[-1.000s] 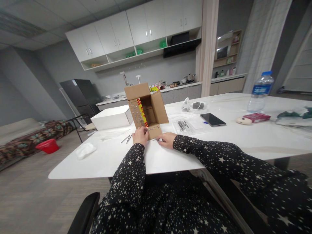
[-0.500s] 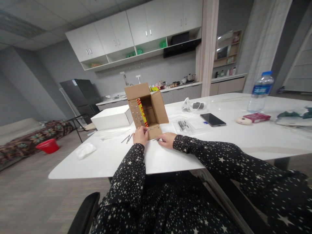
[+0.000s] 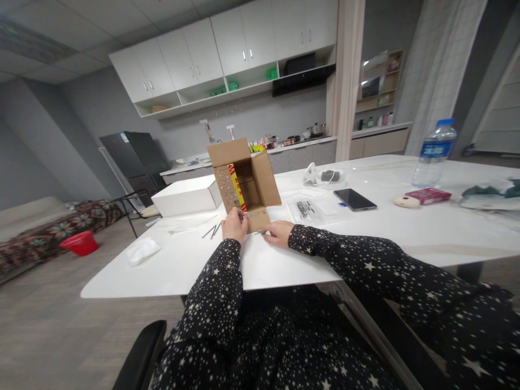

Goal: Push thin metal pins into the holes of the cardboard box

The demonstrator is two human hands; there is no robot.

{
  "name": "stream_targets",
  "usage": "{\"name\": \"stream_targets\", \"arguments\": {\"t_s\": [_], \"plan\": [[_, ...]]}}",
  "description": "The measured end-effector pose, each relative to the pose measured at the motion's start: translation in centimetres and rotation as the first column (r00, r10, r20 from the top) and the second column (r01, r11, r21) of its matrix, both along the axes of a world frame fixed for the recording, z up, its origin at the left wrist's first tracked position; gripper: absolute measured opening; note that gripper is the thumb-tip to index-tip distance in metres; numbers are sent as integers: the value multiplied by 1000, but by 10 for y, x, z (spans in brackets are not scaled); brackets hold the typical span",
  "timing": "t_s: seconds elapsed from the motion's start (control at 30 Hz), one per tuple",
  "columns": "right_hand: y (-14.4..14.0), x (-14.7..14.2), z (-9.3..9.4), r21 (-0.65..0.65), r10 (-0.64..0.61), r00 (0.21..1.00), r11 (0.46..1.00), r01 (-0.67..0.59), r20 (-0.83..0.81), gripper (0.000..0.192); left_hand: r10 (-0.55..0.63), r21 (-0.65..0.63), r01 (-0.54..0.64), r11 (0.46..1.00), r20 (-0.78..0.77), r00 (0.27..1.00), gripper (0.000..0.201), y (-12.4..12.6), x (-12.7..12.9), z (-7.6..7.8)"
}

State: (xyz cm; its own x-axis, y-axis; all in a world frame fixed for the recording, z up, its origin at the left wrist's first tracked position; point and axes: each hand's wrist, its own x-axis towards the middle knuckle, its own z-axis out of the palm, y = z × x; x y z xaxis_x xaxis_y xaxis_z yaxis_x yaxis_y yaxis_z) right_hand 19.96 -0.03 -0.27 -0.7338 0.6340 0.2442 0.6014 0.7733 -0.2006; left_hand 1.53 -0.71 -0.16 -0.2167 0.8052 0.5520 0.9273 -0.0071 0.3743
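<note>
An open cardboard box with raised flaps tilts up on the table; small silvery dots cover its left flap, and a red-and-yellow strip runs along its inner edge. My left hand is at the box's lower left corner, fingertips pinched together against the cardboard beside a row of small dots. What they pinch is hidden. To the right of the front flap, my right hand rests on the table, its curled fingers closed on a thin silvery metal piece. Two thin dark metal sticks lie left of my left hand.
A white box stands behind on the left, and crumpled white tissue lies near the left edge. Rightward are a clear plastic bag, a phone, a white corded device, a maroon packet and a water bottle.
The fingertips of my left hand have shifted very slightly up along the box. My right hand and the box look the same.
</note>
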Motion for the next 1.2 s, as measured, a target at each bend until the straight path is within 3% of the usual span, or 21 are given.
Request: {"name": "stream_targets", "arguments": {"t_s": [0.5,0.7,0.87,1.2], "plan": [[0,-2,-1,-5,-37,999,999,37,27,30,-19,187,3,982,82,996,8,0,0,7],[1,-2,-1,7,-22,999,1000,22,40,31,-168,230,147,962,72,983,13,-2,2,6],[0,-3,0,0,-42,998,999,42,37,30,-344,165,330,930,65,937,14,-4,5,5],[1,-2,-1,-10,-40,999,999,40,25,31,-440,83,434,897,82,894,14,-1,6,0]]}}
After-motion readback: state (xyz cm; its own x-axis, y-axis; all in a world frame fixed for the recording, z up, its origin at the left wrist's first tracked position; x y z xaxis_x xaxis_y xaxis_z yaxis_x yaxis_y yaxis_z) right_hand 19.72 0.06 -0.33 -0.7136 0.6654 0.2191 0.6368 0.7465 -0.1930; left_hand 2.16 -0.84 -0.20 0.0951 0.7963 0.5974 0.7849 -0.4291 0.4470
